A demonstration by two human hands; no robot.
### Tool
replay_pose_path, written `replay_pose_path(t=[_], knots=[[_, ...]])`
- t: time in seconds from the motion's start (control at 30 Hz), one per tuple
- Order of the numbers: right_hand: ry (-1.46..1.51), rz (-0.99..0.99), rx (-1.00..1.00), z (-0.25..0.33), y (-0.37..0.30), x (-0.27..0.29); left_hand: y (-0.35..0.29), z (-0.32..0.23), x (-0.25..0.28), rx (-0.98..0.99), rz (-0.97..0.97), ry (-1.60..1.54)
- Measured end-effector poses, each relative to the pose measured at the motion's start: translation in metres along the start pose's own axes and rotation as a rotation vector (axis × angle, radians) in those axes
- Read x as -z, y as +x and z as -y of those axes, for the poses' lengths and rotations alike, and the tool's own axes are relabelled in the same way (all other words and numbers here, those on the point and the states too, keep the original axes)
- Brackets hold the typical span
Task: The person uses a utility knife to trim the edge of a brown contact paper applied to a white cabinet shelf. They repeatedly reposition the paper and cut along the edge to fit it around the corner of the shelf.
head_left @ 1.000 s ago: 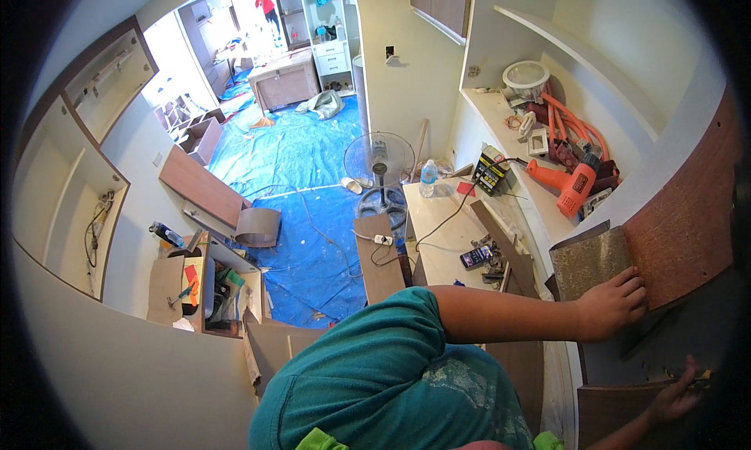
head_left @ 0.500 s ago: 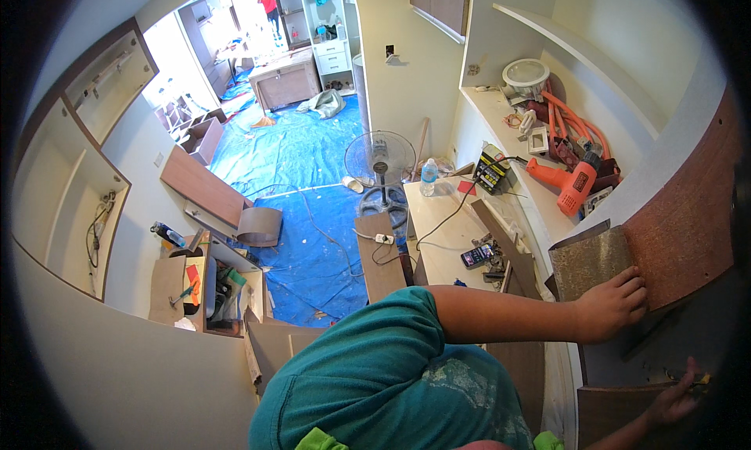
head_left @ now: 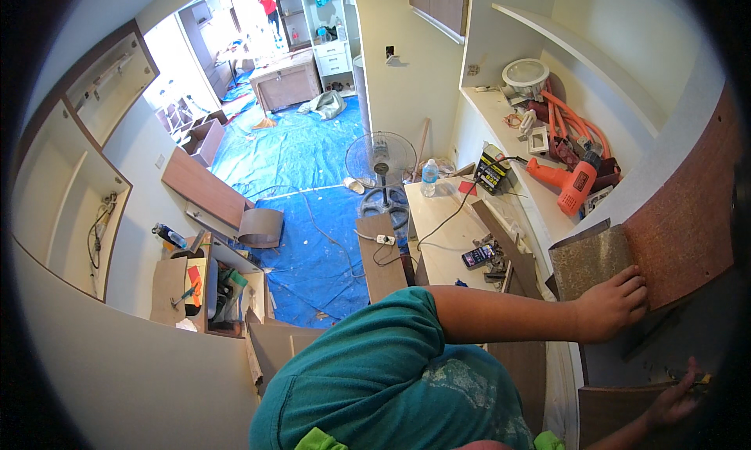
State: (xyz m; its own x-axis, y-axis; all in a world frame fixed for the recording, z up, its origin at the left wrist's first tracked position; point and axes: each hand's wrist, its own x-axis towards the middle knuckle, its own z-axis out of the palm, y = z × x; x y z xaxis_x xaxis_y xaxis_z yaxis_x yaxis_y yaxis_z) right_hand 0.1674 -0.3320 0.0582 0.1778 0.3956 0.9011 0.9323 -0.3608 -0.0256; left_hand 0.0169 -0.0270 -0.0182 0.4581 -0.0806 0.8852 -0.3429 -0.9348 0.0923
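Observation:
My left hand (head_left: 614, 303) reaches across to the right. Its fingers are bent over the lower edge of a curved brown board (head_left: 684, 223), where a speckled grey-brown sheet (head_left: 591, 258) meets it. Lower down, near the right rim, my right hand (head_left: 674, 403) is closed around a small tool with a yellow and black handle (head_left: 702, 378). The tool's working end is lost in the dark gap under the board. Below that gap, beside my right hand, a dark brown panel edge (head_left: 618, 411) runs along.
An orange heat gun or drill (head_left: 577, 186) lies on the shelf among orange hoses (head_left: 575, 121). A phone (head_left: 478, 255) and bottle (head_left: 429, 178) are on the pale bench. A fan (head_left: 381, 167) stands on blue sheeting (head_left: 313, 215) with cords across it. Far off is a person in red (head_left: 268, 3).

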Motion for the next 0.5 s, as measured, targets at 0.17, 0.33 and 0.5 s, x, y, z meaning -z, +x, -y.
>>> replay_pose_path(t=[0.17, 0.33, 0.5], knots=[[0.039, 0.060, 0.030, -0.015, -0.003, 0.004, -0.001, 0.000, -0.003, 0.003, -0.011, -0.006], [0.147, 0.021, 0.015, -0.021, -0.009, 0.000, -0.001, 0.001, -0.003, -0.003, -0.006, -0.009], [0.087, 0.025, 0.025, -0.019, -0.008, -0.002, -0.001, 0.000, -0.003, 0.002, 0.005, 0.005]])
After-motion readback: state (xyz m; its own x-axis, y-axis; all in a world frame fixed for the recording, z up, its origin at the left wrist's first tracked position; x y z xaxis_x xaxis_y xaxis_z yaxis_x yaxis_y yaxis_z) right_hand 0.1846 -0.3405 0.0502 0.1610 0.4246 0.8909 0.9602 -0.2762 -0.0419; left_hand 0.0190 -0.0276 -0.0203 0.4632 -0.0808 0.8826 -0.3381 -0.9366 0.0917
